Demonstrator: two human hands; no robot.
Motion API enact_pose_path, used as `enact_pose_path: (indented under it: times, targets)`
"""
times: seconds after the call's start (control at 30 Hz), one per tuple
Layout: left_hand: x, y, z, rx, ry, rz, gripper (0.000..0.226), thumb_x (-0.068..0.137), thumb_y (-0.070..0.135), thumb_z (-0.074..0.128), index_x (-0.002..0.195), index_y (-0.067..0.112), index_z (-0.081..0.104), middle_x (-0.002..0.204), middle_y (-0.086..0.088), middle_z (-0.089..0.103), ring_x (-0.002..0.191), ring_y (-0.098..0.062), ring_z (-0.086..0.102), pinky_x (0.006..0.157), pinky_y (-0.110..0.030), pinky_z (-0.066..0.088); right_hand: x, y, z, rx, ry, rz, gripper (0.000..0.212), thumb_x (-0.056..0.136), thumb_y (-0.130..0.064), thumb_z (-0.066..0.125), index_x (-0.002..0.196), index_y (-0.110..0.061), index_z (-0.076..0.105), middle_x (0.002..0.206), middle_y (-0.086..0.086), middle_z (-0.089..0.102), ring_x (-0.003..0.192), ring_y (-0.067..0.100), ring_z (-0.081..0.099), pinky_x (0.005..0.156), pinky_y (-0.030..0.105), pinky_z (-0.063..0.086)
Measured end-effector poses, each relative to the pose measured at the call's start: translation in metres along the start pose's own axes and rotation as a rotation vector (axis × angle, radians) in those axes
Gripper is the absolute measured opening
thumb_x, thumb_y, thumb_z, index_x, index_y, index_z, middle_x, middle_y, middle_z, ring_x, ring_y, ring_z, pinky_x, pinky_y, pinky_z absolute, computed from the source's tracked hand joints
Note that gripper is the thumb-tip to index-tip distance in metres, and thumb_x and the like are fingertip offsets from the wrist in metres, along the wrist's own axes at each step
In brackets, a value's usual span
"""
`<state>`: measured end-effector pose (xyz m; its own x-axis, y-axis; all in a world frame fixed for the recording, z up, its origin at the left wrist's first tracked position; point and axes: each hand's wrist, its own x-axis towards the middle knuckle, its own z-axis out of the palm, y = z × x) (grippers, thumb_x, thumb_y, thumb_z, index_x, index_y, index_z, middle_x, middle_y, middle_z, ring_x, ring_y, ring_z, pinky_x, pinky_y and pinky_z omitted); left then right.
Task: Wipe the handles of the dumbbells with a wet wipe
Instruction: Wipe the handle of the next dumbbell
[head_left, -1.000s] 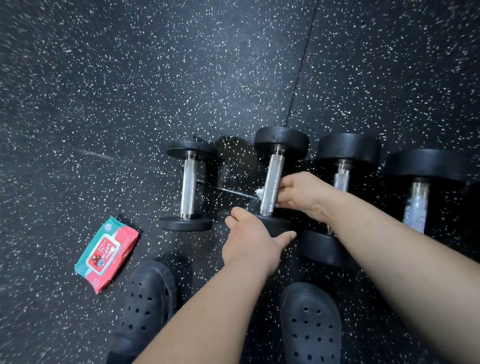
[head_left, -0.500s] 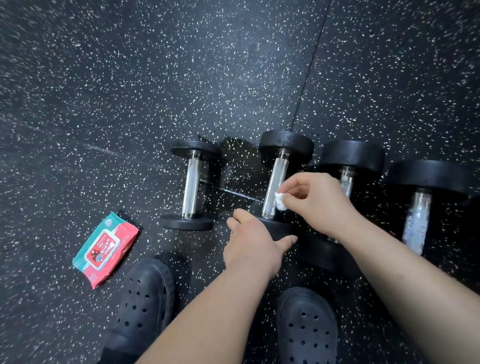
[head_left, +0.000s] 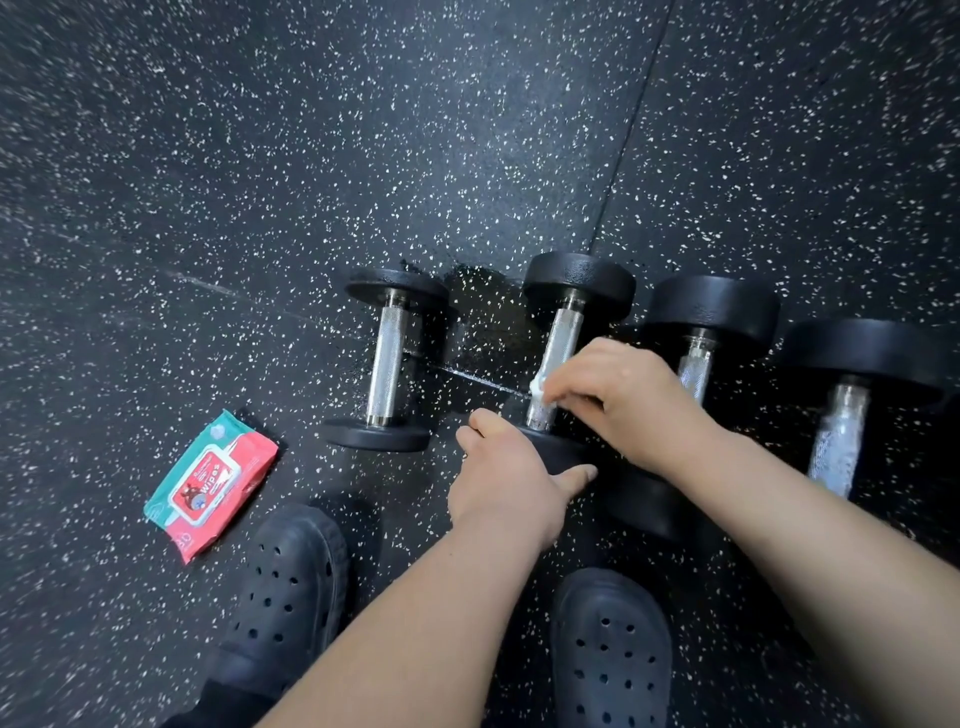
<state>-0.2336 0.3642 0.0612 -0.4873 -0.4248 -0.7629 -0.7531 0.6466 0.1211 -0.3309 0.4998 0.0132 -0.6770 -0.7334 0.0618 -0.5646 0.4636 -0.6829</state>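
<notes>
1. Head view: the wet wipe (head_left: 537, 387) sits low on the steel handle (head_left: 562, 338) of the second dumbbell (head_left: 579, 283) from my left, bunched small to rub the rough grip.
2. My right hand (head_left: 623, 400) pinches it between thumb and fingertips, against the bar.
3. My left hand (head_left: 511, 478) curls thumb and fingers round the near weight (head_left: 556, 452), I judge to stop rolling.
4. A smaller dumbbell (head_left: 387, 364) lies left, a bigger dumbbell (head_left: 696, 366) and the biggest dumbbell (head_left: 839, 447) right, lined up on the floor (head_left: 311, 156).
5. The wipes pack (head_left: 210, 478) lies beside my left shoe (head_left: 291, 582), near for a fresh sheet.

Black rubber floor (head_left: 249, 171), flecked all over with white, one straight seam (head_left: 631, 130) between its mats.
</notes>
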Motion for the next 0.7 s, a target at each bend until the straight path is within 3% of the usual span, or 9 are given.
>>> enact_pose_path:
  times: [0.1,0.27,0.47,0.53,0.6,0.7]
  targets:
    - [-0.001,-0.001,0.001,-0.003,-0.005,0.002,0.104,0.07,0.073,0.084,0.134,0.013,0.028,0.138,-0.005,0.04,0.116,-0.029,0.063,0.078,-0.041,0.048,-0.007,-0.005,0.005,0.042,-0.077,-0.032,0.029,0.078,0.006,0.082,0.09,-0.021,0.081,0.094,-0.011,0.076,0.092,0.016,0.067,0.081,0.034,0.057]
    - [-0.001,0.0,0.0,-0.002,0.001,0.0,0.104,0.07,0.073,0.084,0.133,0.012,0.029,0.138,-0.005,0.04,0.117,-0.029,0.063,0.076,-0.04,0.045,-0.007,0.0,0.009,0.005,0.081,0.003,0.025,0.085,0.003,0.08,0.093,-0.02,0.081,0.098,-0.013,0.077,0.092,0.016,0.066,0.085,0.024,0.053]
    - [-0.001,-0.001,0.001,-0.007,0.007,0.003,0.104,0.07,0.073,0.084,0.134,0.013,0.028,0.138,-0.005,0.04,0.117,-0.029,0.063,0.081,-0.042,0.049,0.005,-0.008,0.008,-0.131,0.027,-0.075,0.016,0.093,-0.01,0.079,0.1,-0.024,0.08,0.1,-0.012,0.077,0.085,0.022,0.061,0.071,0.033,0.056]
    - [-0.001,-0.001,0.0,-0.011,0.009,0.001,0.107,0.069,0.073,0.084,0.136,0.012,0.028,0.14,-0.005,0.04,0.119,-0.029,0.063,0.083,-0.042,0.051,0.024,-0.011,0.0,-0.3,-0.12,-0.021,0.026,0.094,-0.014,0.077,0.109,-0.036,0.077,0.108,-0.016,0.075,0.091,0.022,0.067,0.07,0.037,0.058]
    - [-0.001,-0.001,-0.001,-0.019,0.004,0.002,0.108,0.069,0.074,0.084,0.137,0.012,0.028,0.14,-0.005,0.04,0.119,-0.028,0.062,0.084,-0.042,0.051,0.044,-0.02,-0.005,-0.452,-0.431,0.044,0.035,0.099,-0.02,0.068,0.122,-0.047,0.068,0.12,-0.018,0.069,0.103,0.019,0.07,0.077,0.038,0.06]
    - [-0.001,-0.001,-0.001,-0.024,-0.001,0.0,0.108,0.068,0.075,0.084,0.136,0.013,0.028,0.139,-0.004,0.04,0.118,-0.028,0.062,0.082,-0.042,0.051,0.072,-0.038,-0.012,-0.471,-0.685,0.074,0.03,0.103,-0.026,0.056,0.119,-0.048,0.068,0.105,-0.013,0.066,0.102,0.021,0.068,0.075,0.034,0.055]
